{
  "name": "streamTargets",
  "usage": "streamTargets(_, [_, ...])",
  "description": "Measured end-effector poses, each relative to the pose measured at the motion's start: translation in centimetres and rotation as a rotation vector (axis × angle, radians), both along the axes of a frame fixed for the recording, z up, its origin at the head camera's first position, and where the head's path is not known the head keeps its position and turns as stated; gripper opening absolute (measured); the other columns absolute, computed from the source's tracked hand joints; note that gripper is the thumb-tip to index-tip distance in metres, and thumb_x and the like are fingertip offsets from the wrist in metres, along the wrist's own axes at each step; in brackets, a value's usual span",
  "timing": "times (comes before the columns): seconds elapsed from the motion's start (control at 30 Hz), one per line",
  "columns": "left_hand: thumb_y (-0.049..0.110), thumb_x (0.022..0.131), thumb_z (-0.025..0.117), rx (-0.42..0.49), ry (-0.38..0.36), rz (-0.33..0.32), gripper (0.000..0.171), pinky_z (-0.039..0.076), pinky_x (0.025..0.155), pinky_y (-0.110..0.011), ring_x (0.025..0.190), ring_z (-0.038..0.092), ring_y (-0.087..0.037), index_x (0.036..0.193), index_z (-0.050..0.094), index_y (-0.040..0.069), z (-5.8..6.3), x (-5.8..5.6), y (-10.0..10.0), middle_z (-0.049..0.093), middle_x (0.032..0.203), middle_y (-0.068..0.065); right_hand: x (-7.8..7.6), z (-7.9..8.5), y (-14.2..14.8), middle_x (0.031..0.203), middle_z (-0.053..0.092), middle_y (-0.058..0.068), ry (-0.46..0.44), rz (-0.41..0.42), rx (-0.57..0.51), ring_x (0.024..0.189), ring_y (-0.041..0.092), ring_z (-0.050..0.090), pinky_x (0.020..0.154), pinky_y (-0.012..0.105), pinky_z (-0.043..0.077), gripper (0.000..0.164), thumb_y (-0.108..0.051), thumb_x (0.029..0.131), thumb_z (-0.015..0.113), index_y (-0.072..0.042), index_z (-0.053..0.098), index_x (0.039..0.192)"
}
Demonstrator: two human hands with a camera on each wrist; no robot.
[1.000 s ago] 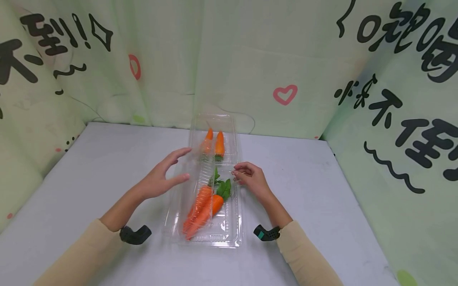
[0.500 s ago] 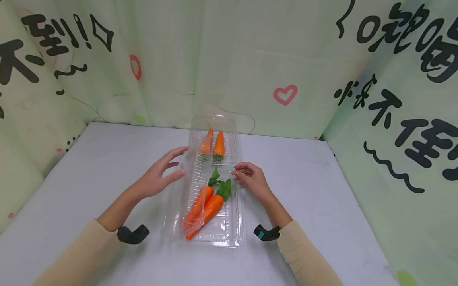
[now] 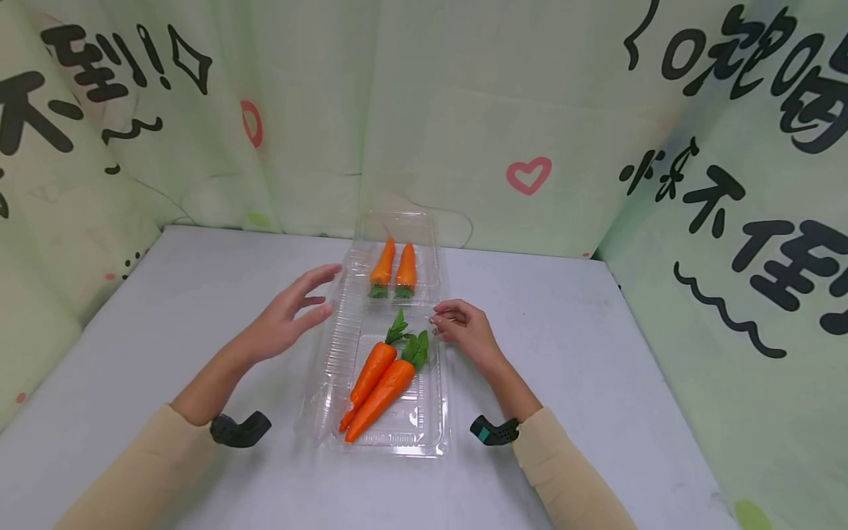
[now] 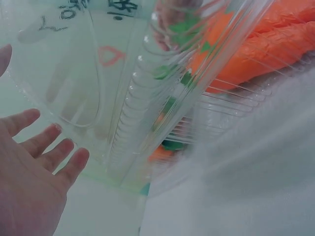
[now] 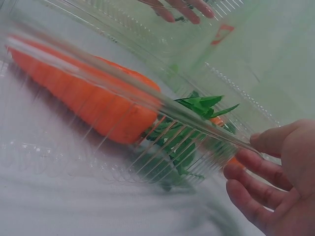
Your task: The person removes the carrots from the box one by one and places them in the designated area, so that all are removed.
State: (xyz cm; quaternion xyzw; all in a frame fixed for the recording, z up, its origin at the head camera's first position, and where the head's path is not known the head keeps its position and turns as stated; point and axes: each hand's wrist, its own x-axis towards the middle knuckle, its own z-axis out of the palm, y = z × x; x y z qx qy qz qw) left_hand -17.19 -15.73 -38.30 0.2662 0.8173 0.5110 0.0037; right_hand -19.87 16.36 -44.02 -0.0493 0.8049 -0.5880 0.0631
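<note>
A clear plastic clamshell box (image 3: pixel 433 434) lies on the table, its hinged clear lid (image 3: pixel 334 353) raised on the left side. Inside rest two orange carrots with green leafy tops, a front one (image 3: pixel 384 397) and one beside it (image 3: pixel 372 374). My left hand (image 3: pixel 286 318) is at the outer side of the lid, with fingers extended and thumb apart, as the left wrist view also shows. At the box's right rim, my right hand (image 3: pixel 467 333) pinches the edge between thumb and fingers; the right wrist view shows this grip on the clear rim (image 5: pixel 236 140).
Behind the box stands another clear plastic container (image 3: pixel 427 228) with two smaller orange carrots (image 3: pixel 405 271) in it. Pale green curtains with black lettering (image 3: pixel 712 195) enclose the white table (image 3: pixel 563 353) at the back and sides.
The lid has swung left, away from over the carrots, which now show uncovered. My left hand has moved left along with it. The right hand stays at the rim.
</note>
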Motion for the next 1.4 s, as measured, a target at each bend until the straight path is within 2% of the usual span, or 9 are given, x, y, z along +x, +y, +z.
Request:
streamTargets(0.1, [0.015,0.096,0.055,0.003,0.017,-0.005,0.061,0.043,0.106,-0.05,0.141,0.034,-0.035,0.151,0.029,0.011,0.2,0.1,-0.2,0.031,0.157,-0.012,0.0,0.1,0.0,0.107,0.067,0.024,-0.003,0.0,-0.006,0.079,0.01,0.067,0.071,0.022,0.058,0.031,-0.011,0.093,0.063,0.004,0.059,0.12])
streamTargets(0.3, [0.011,0.097,0.051,0.001,0.044,-0.004,0.059,0.042,0.1,-0.013,0.139,0.037,-0.032,0.152,0.028,0.011,0.3,-0.1,-0.8,0.034,0.155,-0.013,0.1,0.1,0.1,0.107,0.067,0.024,0.002,0.005,-0.005,0.08,0.012,0.068,0.072,0.023,0.058,0.032,-0.011,0.092,0.064,0.004,0.059,0.12])
streamTargets(0.43, [0.008,0.097,0.049,0.017,0.05,-0.006,0.059,0.049,0.102,-0.033,0.138,0.039,-0.035,0.152,0.027,0.01,0.5,0.0,-1.1,0.034,0.155,-0.015,0.0,0.1,0.2,0.107,0.067,0.023,0.001,0.002,-0.001,0.082,0.013,0.068,0.073,0.025,0.058,0.032,-0.012,0.092,0.064,0.004,0.059,0.12])
streamTargets(0.53, [0.007,0.097,0.048,0.032,0.047,-0.009,0.059,0.047,0.099,-0.05,0.137,0.039,-0.038,0.152,0.027,0.009,0.6,0.1,-1.3,0.033,0.155,-0.016,0.0,0.0,0.3,0.107,0.067,0.022,-0.004,-0.006,0.006,0.082,0.013,0.068,0.074,0.026,0.059,0.032,-0.013,0.092,0.065,0.003,0.06,0.119])
streamTargets(0.67, [0.007,0.098,0.047,0.06,0.039,-0.02,0.058,0.049,0.1,-0.03,0.138,0.037,-0.039,0.152,0.026,0.008,0.7,0.2,-1.6,0.032,0.155,-0.017,0.0,0.1,0.4,0.109,0.067,0.023,-0.024,-0.011,0.002,0.086,0.018,0.068,0.076,0.028,0.059,0.033,-0.013,0.092,0.065,0.004,0.06,0.12])
streamTargets(0.8, [0.004,0.098,0.044,0.098,0.028,-0.036,0.057,0.042,0.098,-0.012,0.139,0.035,-0.039,0.152,0.026,0.008,0.7,0.3,-1.8,0.032,0.155,-0.017,0.3,0.9,0.4,0.11,0.066,0.026,-0.028,-0.003,-0.007,0.093,0.032,0.068,0.079,0.034,0.059,0.032,-0.009,0.093,0.063,0.008,0.059,0.12])
streamTargets(0.93, [0.008,0.101,0.039,0.111,0.01,-0.028,0.053,0.041,0.11,-0.039,0.138,0.034,-0.04,0.152,0.026,0.007,0.8,0.5,-2.0,0.033,0.154,-0.018,0.6,1.6,0.5,0.11,0.065,0.028,-0.027,-0.004,-0.006,0.098,0.041,0.065,0.081,0.04,0.059,0.031,-0.006,0.093,0.062,0.009,0.058,0.119])
streamTargets(1.07, [0.016,0.103,0.032,0.14,-0.037,-0.026,0.05,0.028,0.107,-0.071,0.136,0.033,-0.045,0.152,0.025,0.007,0.7,0.7,-2.2,0.031,0.154,-0.02,0.2,0.8,1.0,0.111,0.066,0.026,-0.023,-0.008,0.006,0.097,0.036,0.067,0.081,0.036,0.059,0.032,-0.01,0.093,0.063,0.007,0.059,0.119])
streamTargets(1.4, [0.02,0.104,0.03,0.148,-0.058,-0.01,0.05,0.025,0.11,-0.069,0.141,0.028,-0.042,0.153,0.023,0.008,0.8,1.1,-2.9,0.029,0.156,-0.018,-0.2,0.2,1.6,0.106,0.069,0.021,0.0,-0.017,0.033,0.088,0.021,0.069,0.074,0.025,0.058,0.024,-0.012,0.092,0.064,0.002,0.063,0.112])
